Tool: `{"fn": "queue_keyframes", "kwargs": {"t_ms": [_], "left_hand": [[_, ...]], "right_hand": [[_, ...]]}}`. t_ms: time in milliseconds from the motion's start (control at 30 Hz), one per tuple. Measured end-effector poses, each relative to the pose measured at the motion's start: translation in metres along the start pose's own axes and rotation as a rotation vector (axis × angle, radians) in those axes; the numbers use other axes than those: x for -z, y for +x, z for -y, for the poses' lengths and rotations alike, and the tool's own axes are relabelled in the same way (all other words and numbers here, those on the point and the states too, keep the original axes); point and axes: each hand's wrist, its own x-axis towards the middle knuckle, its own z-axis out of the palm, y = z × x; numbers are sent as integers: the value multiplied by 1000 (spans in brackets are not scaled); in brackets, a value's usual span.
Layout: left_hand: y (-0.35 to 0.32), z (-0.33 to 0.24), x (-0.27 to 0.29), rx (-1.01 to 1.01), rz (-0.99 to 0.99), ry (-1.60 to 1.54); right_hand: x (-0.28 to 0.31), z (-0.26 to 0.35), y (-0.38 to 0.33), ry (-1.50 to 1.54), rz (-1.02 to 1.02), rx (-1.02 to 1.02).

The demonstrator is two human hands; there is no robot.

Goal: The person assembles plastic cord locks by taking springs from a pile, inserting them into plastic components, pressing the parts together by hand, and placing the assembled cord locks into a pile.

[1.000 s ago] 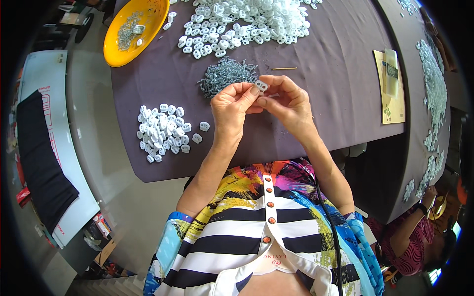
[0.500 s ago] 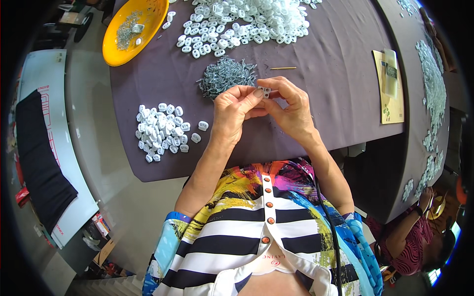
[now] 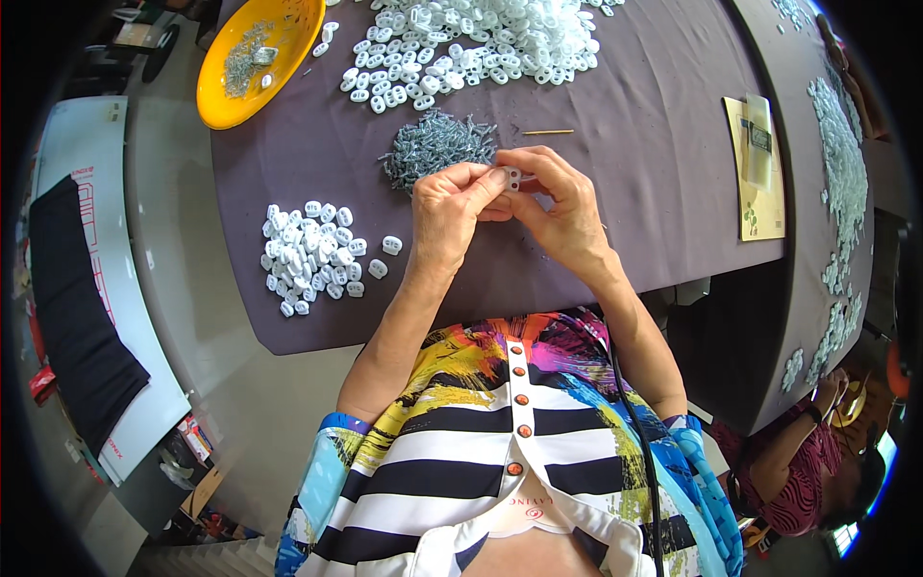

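A small white plastic piece with dark holes [image 3: 513,180] is pinched between my two hands, partly covered by the fingers. My left hand [image 3: 447,216] grips its left side with thumb and fingers. From the right, my right hand [image 3: 567,207] closes fingers and thumb round the same piece. Just beyond the left hand lies a heap of small grey screws [image 3: 437,144]. To the left sits a pile of white oval pieces with dark markings [image 3: 312,250]. A larger heap of white two-holed pieces [image 3: 481,43] spreads across the far part of the table.
A yellow plate [image 3: 213,108] holding small metal parts stands at the far left of the dark-covered table [image 3: 644,144]. A thin wooden stick [image 3: 548,132] lies beyond my hands. Rightward are a yellow card packet [image 3: 762,192], another table with pale pieces [image 3: 836,173] and a person [image 3: 788,471].
Both hands stay together on the white piece, which appears slightly turned, with fewer holes showing. The whole view has shifted a little.
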Motion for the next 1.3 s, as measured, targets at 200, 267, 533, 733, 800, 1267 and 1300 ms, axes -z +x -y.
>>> {"fn": "queue_keyframes", "kwargs": {"t_ms": [200,267,533,733,800,1267,1300], "left_hand": [[0,1,4,18,6,-13],[2,0,5,33,18,-4],[0,0,5,74,18,25],[0,0,6,10,47,150],[-1,-1,6,-32,40,220],[-1,0,12,-59,91,348],[-2,0,13,-57,95,347]], "right_hand": [[3,-5,1,-20,105,8],[3,-6,0,-39,110,25],[2,-9,0,-41,115,39],[-1,-11,-2,10,74,-15],[-1,-11,-3,31,76,-30],[0,-17,-4,-70,131,93],[0,-16,-3,-77,135,94]]}}
